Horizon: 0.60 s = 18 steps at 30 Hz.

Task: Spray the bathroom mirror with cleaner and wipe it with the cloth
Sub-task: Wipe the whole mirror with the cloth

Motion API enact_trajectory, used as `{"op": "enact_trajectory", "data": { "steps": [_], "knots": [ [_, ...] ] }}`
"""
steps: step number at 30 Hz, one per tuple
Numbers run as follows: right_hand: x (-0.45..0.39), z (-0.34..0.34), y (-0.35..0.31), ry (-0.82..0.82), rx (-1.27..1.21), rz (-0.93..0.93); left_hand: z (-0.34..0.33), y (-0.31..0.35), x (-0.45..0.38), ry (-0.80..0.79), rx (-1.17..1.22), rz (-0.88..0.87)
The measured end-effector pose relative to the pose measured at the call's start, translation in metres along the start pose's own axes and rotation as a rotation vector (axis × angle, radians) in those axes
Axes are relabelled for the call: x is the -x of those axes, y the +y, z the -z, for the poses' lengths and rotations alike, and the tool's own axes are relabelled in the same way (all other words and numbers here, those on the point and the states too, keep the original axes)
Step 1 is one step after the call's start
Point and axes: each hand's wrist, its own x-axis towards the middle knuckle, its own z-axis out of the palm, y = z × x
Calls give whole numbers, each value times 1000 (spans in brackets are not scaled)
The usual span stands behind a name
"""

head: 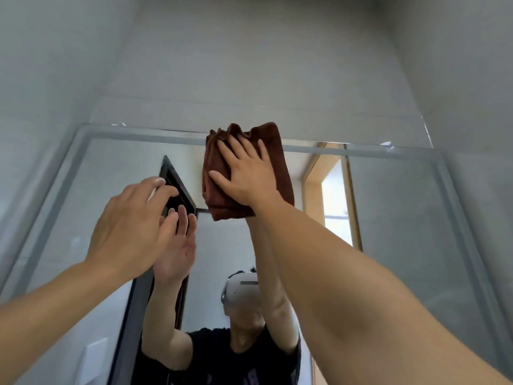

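Head view, looking up: the right hand [247,173] lies flat with fingers spread and straight, its grip not closed at all, pressing a folded brown cloth [247,168] against the mirror [402,207] close to the top edge. The cloth's upper end bunches up and overlaps the mirror's pale frame [138,133]. The left hand [130,226] is raised beside it, lower and to the left, fingers loosely bent and holding nothing; whether its fingertips touch the glass I cannot tell. In the mirror both raised arms are reflected, along with the person in a black T-shirt [211,357] wearing a white headset [241,290]. Also reflected are a dark door frame [177,179] on the left and a lit wooden doorway [333,201] on the right. Grey tiled wall [249,65] rises above the mirror.
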Motion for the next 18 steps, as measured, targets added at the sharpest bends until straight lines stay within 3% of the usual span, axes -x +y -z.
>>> {"op": "enact_trajectory", "data": {
  "steps": [6, 14, 18],
  "knots": [
    [-21, -4, 7, 6, 15, 122, -12, 5, -1, 55, 23, 3],
    [22, 18, 121, 33, 56, -115, -25, 112, -33, 172, 334, -140],
    [56, 22, 120, -5, -2, -69, -23, 178, -54, 204, 564, -117]
  ]
}}
